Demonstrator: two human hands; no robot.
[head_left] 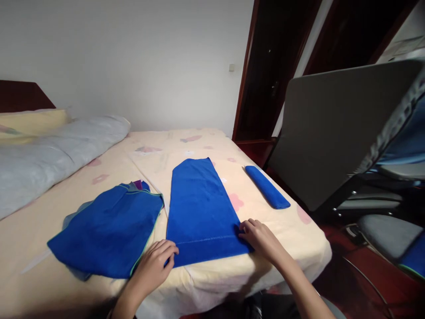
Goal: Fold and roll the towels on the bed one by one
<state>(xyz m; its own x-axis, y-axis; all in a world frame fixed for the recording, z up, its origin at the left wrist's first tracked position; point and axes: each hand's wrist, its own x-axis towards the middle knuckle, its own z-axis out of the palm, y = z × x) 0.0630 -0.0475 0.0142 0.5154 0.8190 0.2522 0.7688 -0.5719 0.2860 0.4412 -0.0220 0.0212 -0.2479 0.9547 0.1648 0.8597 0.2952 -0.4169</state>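
Note:
A blue cloth (201,199) lies flat and folded lengthwise on the bed, with a stitched hem line across its near end. My left hand (158,261) is closed at its near left corner, fingers curled over the edge. At the near right edge, my right hand (260,237) has its fingers bent and closed on the fabric; the fingertips are partly hidden. To the left sits a loose pile of blue cloths (109,230) with green edging, a bit of purple showing on top. A narrow, tightly folded blue cloth (266,188) rests near the bed's right edge.
The bed (186,144) has a pale yellow patterned sheet. A grey-white quilt roll (63,150) and a yellow pillow (36,122) are at the left. Right of the bed stand a large grey panel (335,128) and a stool (392,235). A dark door (274,66) is behind.

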